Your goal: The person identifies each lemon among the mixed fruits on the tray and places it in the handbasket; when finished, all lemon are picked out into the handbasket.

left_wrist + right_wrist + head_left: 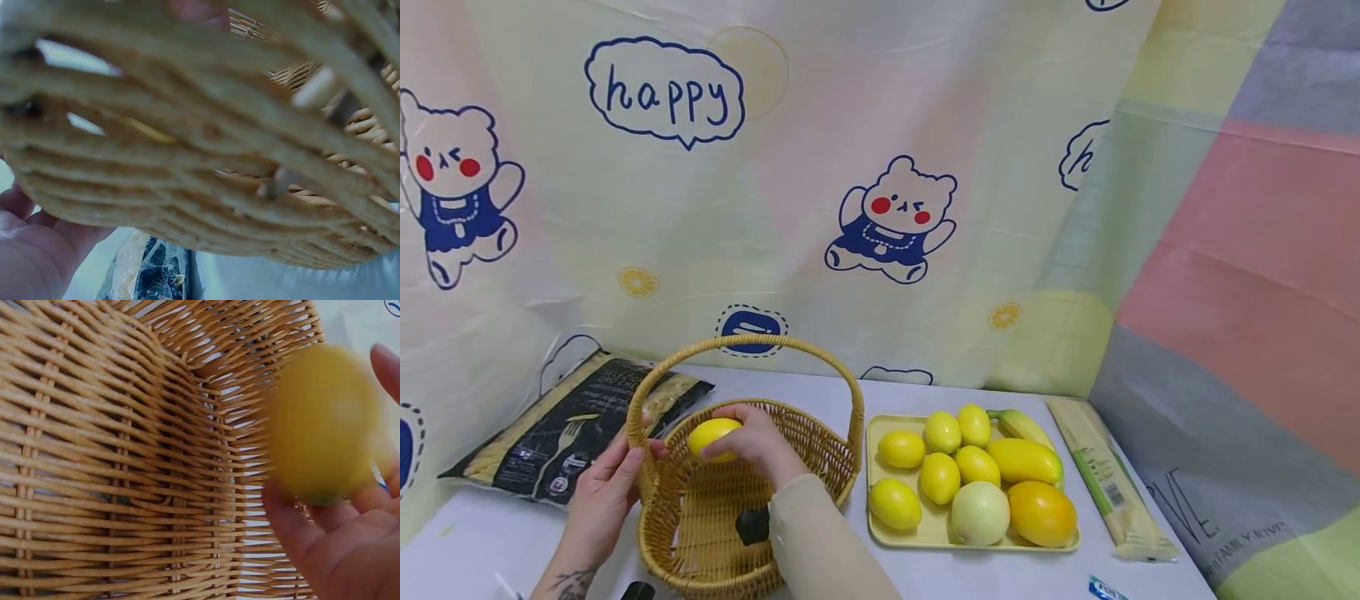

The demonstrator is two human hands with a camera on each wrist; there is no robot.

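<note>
While the bench (981,577) carries the wicker basket (711,508) left of the yellow fruit tray (931,535), left hand (602,492) has fingers curled round the basket's left side at the handle base. Right hand (760,437): fingers grasping the lemon (711,435), which is at the basket's opening, near the left end; exact depth unclear.
</note>
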